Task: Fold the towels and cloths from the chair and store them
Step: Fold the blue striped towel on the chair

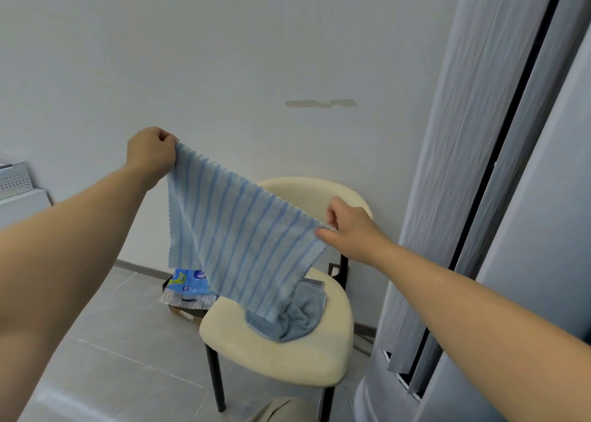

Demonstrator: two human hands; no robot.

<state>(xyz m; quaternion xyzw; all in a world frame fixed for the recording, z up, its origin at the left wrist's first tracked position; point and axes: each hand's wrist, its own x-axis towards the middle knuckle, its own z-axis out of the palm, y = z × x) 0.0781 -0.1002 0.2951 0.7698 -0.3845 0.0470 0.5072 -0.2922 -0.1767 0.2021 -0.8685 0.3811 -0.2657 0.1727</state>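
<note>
A light blue striped cloth (236, 236) hangs spread out in the air above the cream chair (271, 354). My left hand (150, 152) pinches its upper left corner, raised high. My right hand (348, 226) pinches the other top corner, lower and nearer the chair's backrest. The cloth's bottom corner droops over a crumpled grey-blue towel (300, 319) that lies on the chair's seat, partly hidden by the cloth.
A tall standing air conditioner wrapped in plastic (473, 197) stands at the right, close to the chair. Blue and silver packages (188, 288) lie on the tiled floor behind the chair. A white unit (16, 184) sits at the left edge.
</note>
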